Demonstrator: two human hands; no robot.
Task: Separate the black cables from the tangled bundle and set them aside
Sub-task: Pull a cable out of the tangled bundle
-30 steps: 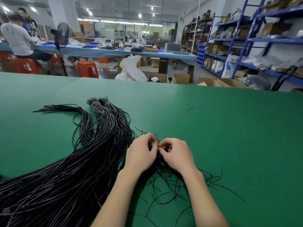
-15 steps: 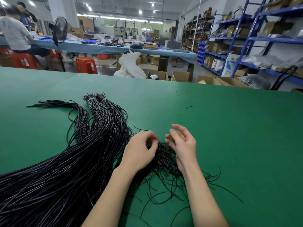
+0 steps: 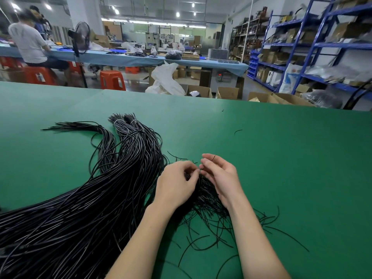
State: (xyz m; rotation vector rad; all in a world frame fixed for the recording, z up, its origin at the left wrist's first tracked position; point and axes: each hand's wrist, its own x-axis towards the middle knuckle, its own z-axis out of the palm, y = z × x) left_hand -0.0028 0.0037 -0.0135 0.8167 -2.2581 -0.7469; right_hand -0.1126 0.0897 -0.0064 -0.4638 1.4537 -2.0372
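Two bare hands meet at the centre of the frame over a small tangled bundle of thin black cables [image 3: 209, 200] lying on the green tabletop [image 3: 291, 168]. The left hand [image 3: 175, 186] has its fingers [image 3: 191, 174] curled, tips pinching strands at the top of the tangle. The right hand [image 3: 221, 178] is loosely curled, fingertips touching the same spot; whether it holds a strand I cannot tell. One large heap of long glossy black cables [image 3: 96, 198] sweeps from the lower left up to the middle left, splitting into three tied or fanned ends; it lies just beside the left wrist. One short stray black piece [image 3: 238, 131] lies alone, upper centre. Green surface stretches bare to the right and far edge. Beyond the edge stand two orange plastic stools [image 3: 112, 79], cardboard boxes [image 3: 227, 92] and blue metal shelving [image 3: 322, 45], upper right
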